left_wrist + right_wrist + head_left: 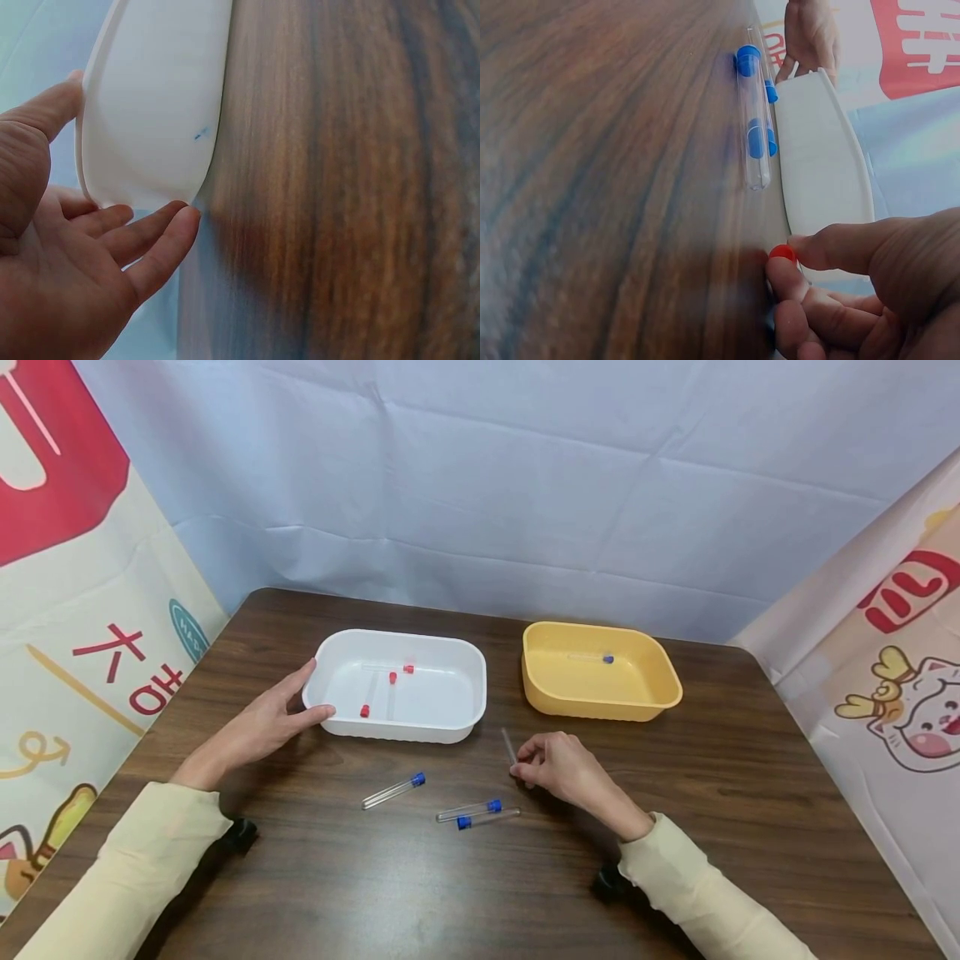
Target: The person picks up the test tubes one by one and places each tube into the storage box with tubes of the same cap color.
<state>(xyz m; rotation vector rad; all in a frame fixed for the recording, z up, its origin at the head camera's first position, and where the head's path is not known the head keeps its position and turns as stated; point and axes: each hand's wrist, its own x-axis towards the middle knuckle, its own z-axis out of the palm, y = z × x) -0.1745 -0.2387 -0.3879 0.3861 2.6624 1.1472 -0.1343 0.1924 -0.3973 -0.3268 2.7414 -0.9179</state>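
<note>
My right hand (566, 768) pinches a clear test tube (508, 743) between thumb and fingers, above the table in front of the gap between two basins. The right wrist view shows its red cap (783, 252) at the fingertips. My left hand (258, 727) touches the left end of the white basin (405, 732), thumb at the rim and extended fingers against the outer wall. Inside that basin lie three red-capped tubes (392, 697). On the table, a blue-capped tube (392, 792) lies apart, with two more blue-capped tubes (465, 812) side by side to its right.
A yellow basin (592, 703) stands at the back right, holding one blue-capped tube (592, 657). Both basins rest on a dark wooden table (720, 793). A pale cloth (480, 493) hangs behind the table, and printed cloths hang at both sides.
</note>
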